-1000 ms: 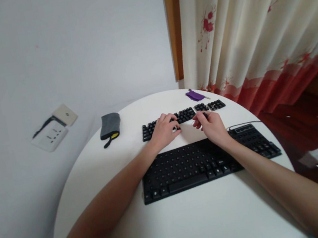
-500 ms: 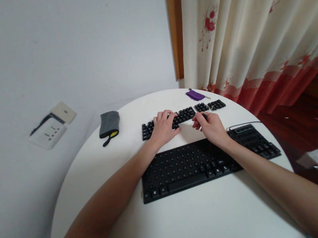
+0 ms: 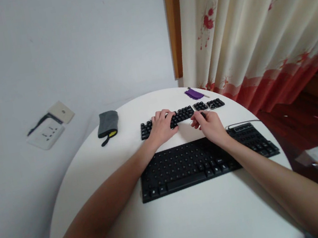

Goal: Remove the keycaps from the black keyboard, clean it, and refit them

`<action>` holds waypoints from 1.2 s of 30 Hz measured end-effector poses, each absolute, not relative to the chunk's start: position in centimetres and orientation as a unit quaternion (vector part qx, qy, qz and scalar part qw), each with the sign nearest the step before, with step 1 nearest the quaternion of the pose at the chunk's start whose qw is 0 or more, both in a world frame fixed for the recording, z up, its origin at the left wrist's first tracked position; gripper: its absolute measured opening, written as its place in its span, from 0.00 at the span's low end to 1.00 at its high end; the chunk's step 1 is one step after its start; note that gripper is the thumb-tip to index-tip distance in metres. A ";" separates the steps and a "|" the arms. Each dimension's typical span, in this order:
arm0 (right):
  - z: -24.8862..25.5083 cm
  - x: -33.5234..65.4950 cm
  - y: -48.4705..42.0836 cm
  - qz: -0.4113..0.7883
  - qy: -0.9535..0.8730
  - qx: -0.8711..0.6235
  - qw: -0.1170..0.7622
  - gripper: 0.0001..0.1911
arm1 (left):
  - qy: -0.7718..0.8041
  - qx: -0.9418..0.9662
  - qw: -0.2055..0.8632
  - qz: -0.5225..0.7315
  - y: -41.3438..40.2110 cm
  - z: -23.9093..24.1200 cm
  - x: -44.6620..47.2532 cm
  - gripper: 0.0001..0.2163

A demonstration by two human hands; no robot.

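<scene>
A black keyboard (image 3: 185, 167) lies across the middle of a round white table (image 3: 177, 229). Behind it runs a row of loose black keycaps (image 3: 184, 114), with two smaller groups (image 3: 215, 103) at its right end. My left hand (image 3: 162, 126) rests on the row, fingers curved and spread over the caps, holding nothing. Just behind the keyboard, my right hand (image 3: 210, 125) has its fingers pinched together. A small dark piece shows at the fingertips and looks like a keycap.
A grey pouch with a yellow patch (image 3: 107, 124) lies at the table's back left. A purple object (image 3: 194, 94) sits at the far edge. A wall socket (image 3: 46, 133) is on the left wall. A flowered curtain (image 3: 254, 30) hangs at the right. The keyboard's cable (image 3: 242, 123) loops by its right end.
Both hands stay over the keycap row with only slight finger shifts. The view has drifted a little.
</scene>
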State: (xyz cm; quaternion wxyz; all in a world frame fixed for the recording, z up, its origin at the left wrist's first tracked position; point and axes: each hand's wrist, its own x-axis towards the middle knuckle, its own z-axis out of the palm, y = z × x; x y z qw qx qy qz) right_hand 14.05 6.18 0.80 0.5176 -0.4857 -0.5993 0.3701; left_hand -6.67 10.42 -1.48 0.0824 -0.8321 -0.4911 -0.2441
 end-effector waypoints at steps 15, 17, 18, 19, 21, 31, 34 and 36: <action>2.8 15.4 5.7 0.353 -0.716 -0.419 0.433 0.21 | -0.412 -0.864 0.044 -0.286 10.2 -0.9 -6.8 0.11; 3.9 16.1 5.2 0.338 -0.759 -0.393 0.394 0.19 | -0.345 -0.903 0.014 -0.255 10.0 -0.7 -6.6 0.08; 4.3 16.4 4.8 0.346 -0.776 -0.380 0.367 0.18 | -0.315 -0.920 0.001 -0.231 9.9 -0.7 -6.6 0.07; 4.7 16.6 4.5 0.362 -0.789 -0.366 0.336 0.17 | -0.293 -0.933 -0.010 -0.208 9.7 -0.7 -6.5 0.07; 5.2 16.9 3.8 0.401 -0.811 -0.334 0.264 0.18 | -0.272 -0.946 -0.026 -0.177 9.4 -0.8 -6.4 0.07; 4.7 16.7 2.8 0.449 -0.846 -0.283 0.052 0.18 | -0.281 -0.944 -0.042 -0.171 9.4 -1.1 -6.6 0.09; 4.8 16.4 2.2 0.473 -0.840 -0.265 0.019 0.16 | -0.280 -0.943 -0.039 -0.176 9.4 -1.2 -6.6 0.09; 4.8 16.1 1.7 0.475 -0.844 -0.248 0.008 0.15 | -0.280 -0.942 -0.039 -0.180 9.4 -1.2 -6.7 0.09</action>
